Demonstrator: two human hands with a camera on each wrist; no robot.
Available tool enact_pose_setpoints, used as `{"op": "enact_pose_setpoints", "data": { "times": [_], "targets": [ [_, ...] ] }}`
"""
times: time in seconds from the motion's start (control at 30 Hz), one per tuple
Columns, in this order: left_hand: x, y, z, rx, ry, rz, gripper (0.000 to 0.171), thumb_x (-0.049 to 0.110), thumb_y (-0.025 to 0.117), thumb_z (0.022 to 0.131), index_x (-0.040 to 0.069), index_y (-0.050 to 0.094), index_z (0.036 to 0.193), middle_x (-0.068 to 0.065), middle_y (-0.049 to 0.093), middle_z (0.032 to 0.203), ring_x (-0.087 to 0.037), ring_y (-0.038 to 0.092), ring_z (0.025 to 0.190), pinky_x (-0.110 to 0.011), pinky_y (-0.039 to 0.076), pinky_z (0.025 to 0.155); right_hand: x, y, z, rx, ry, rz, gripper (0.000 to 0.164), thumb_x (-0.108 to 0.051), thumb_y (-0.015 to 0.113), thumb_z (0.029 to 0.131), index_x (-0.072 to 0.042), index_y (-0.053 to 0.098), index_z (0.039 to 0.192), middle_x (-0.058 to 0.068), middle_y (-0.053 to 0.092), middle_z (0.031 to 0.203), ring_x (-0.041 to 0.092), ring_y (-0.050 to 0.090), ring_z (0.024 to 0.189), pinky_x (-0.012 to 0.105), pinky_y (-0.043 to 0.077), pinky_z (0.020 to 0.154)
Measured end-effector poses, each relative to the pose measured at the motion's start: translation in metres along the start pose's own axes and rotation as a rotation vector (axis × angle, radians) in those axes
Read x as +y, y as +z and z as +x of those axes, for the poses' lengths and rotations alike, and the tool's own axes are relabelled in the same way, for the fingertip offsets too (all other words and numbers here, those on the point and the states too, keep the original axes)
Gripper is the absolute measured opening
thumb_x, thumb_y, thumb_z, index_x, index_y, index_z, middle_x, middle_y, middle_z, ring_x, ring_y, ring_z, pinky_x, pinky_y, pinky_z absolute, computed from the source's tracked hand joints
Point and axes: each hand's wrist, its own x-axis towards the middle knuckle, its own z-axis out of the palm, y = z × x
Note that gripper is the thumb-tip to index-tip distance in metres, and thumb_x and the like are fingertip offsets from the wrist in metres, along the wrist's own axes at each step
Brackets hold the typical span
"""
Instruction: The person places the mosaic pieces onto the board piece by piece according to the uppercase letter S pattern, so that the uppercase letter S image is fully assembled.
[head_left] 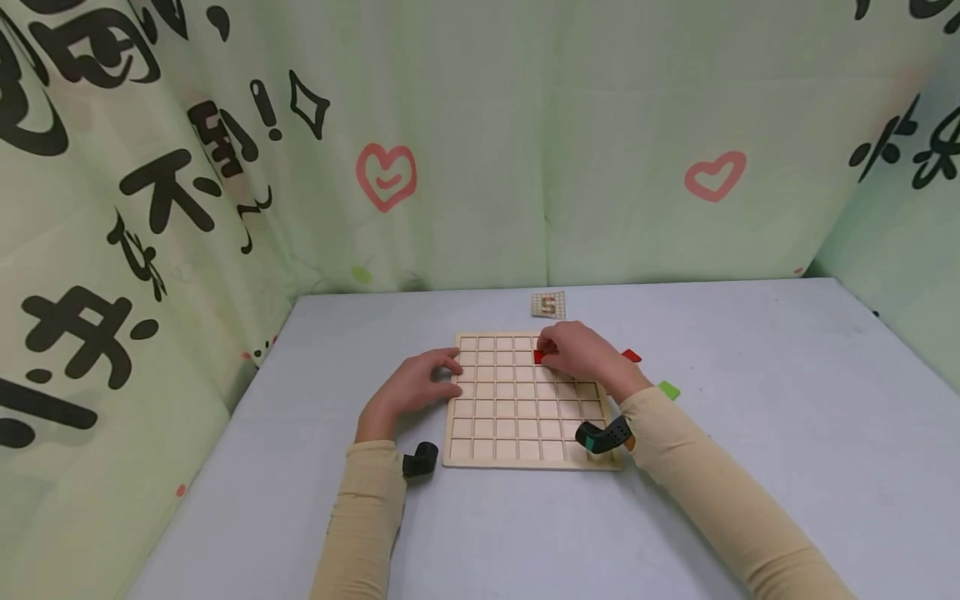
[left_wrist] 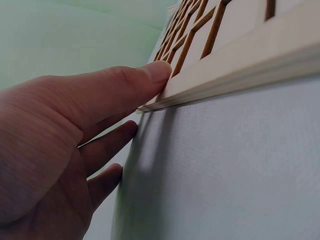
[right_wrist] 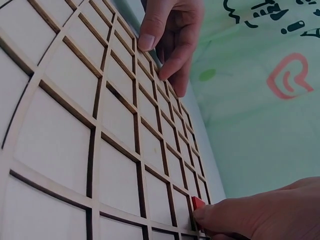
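Note:
A wooden grid board point(head_left: 534, 464) with raised strips between its square cells lies flat on the table. At its far side, my right hand point(head_left: 581, 350) pinches a small red tile point(head_left: 538, 357) between thumb and fingers. The right wrist view shows that tile point(right_wrist: 198, 202) tilted against the grid strips, its lower part covered by the thumb. My left hand point(head_left: 411, 385) rests at the board's left edge. Its thumb point(left_wrist: 158, 71) touches the rim in the left wrist view, while the other fingers are spread loosely beside the board.
Beyond the board lies a small card point(head_left: 548, 305) printed with a grid pattern. Another red piece point(head_left: 632, 356) and a green piece point(head_left: 669, 390) lie to the right, partly behind my right arm. A pale green curtain point(head_left: 480, 167) hangs behind the white table point(head_left: 780, 400).

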Motion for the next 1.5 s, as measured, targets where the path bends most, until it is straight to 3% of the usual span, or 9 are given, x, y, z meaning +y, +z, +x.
{"op": "enact_pose_setpoints", "data": {
  "times": [0.4, 0.67, 0.9, 1.2, 1.5],
  "targets": [
    [-0.001, 0.001, 0.001, 0.006, -0.004, -0.007, 0.024, 0.013, 0.074, 0.09, 0.007, 0.069, 0.113, -0.006, 0.047, 0.156, -0.029, 0.034, 0.15, -0.045, 0.029, 0.124, 0.0, 0.0, -0.002, 0.0, -0.023, 0.016, 0.012, -0.008, 0.068, 0.093, -0.002, 0.07, 0.104, 0.009, 0.069, 0.094, 0.022, 0.057, 0.083, 0.037, 0.053, 0.081],
    [0.003, 0.0, -0.003, 0.015, 0.007, 0.007, 0.024, 0.013, 0.074, 0.089, 0.007, 0.069, 0.112, -0.007, 0.048, 0.155, -0.031, 0.036, 0.149, -0.046, 0.031, 0.123, 0.006, -0.004, -0.014, 0.047, 0.017, 0.099, 0.022, -0.013, 0.065, 0.095, -0.001, 0.07, 0.113, 0.012, 0.07, 0.105, 0.024, 0.06, 0.092, 0.042, 0.055, 0.089],
    [0.0, 0.001, 0.001, 0.004, -0.008, 0.006, 0.025, 0.015, 0.074, 0.09, 0.007, 0.069, 0.114, -0.005, 0.046, 0.156, -0.028, 0.034, 0.15, -0.044, 0.03, 0.124, 0.032, -0.015, -0.039, 0.058, 0.141, 0.179, 0.037, -0.021, 0.06, 0.1, -0.001, 0.063, 0.131, 0.018, 0.067, 0.123, 0.031, 0.06, 0.109, 0.05, 0.052, 0.099],
    [-0.001, 0.0, 0.001, 0.005, -0.002, 0.016, 0.026, 0.016, 0.074, 0.09, 0.008, 0.068, 0.115, -0.005, 0.046, 0.156, -0.028, 0.034, 0.15, -0.044, 0.03, 0.123, 0.071, -0.025, -0.069, 0.04, 0.25, 0.155, 0.051, -0.023, 0.056, 0.101, -0.001, 0.049, 0.146, 0.028, 0.053, 0.142, 0.044, 0.052, 0.124, 0.058, 0.051, 0.1],
    [-0.002, 0.0, 0.0, -0.002, 0.011, 0.008, 0.026, 0.015, 0.073, 0.09, 0.007, 0.068, 0.115, -0.005, 0.046, 0.156, -0.027, 0.034, 0.15, -0.043, 0.03, 0.123, 0.094, -0.026, -0.083, -0.004, 0.238, 0.095, 0.055, -0.019, 0.061, 0.098, 0.0, 0.047, 0.147, 0.031, 0.048, 0.145, 0.048, 0.044, 0.127, 0.063, 0.046, 0.104]
  ]
}}
